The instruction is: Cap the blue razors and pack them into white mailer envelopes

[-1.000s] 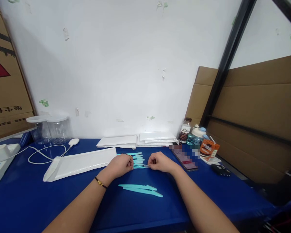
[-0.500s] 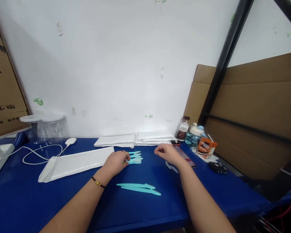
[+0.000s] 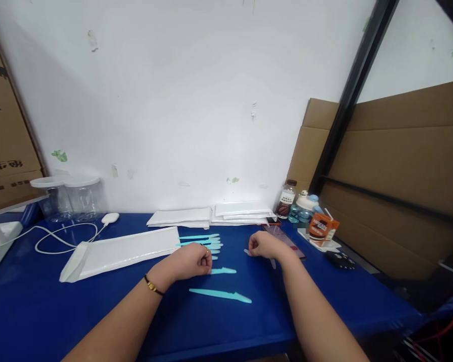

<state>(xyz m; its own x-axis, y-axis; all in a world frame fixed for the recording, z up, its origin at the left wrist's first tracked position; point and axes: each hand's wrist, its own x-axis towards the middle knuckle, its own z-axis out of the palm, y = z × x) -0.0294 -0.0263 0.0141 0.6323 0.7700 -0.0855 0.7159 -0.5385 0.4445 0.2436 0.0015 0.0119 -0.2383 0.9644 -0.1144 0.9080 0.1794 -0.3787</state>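
Between the fingertips of my left hand (image 3: 202, 259) is a turquoise eyebrow razor (image 3: 224, 271), its head pointing right. Several more razors (image 3: 211, 240) lie side by side just beyond that hand, at the right end of a white padded mailer (image 3: 128, 249). Nearer to me, a single razor (image 3: 221, 294) rests on the blue table. My right hand (image 3: 262, 245) pinches a small translucent blade cover (image 3: 246, 252), its tip poking out to the left. Another clear cover (image 3: 273, 263) lies beside the right wrist, partly hidden.
White mailers (image 3: 181, 217) are stacked along the wall. To the right stand a brown-capped bottle (image 3: 286, 199), a teal water bottle (image 3: 304, 208) and an orange drink carton (image 3: 323, 229), near a phone (image 3: 283, 239) and a black object (image 3: 340, 260). Clear jars (image 3: 83, 201) and a white cable (image 3: 60, 234) are left.
My left hand has moved from the row of razors towards me and lifted one of the two near razors. My right hand has lowered and picked up a clear cover.
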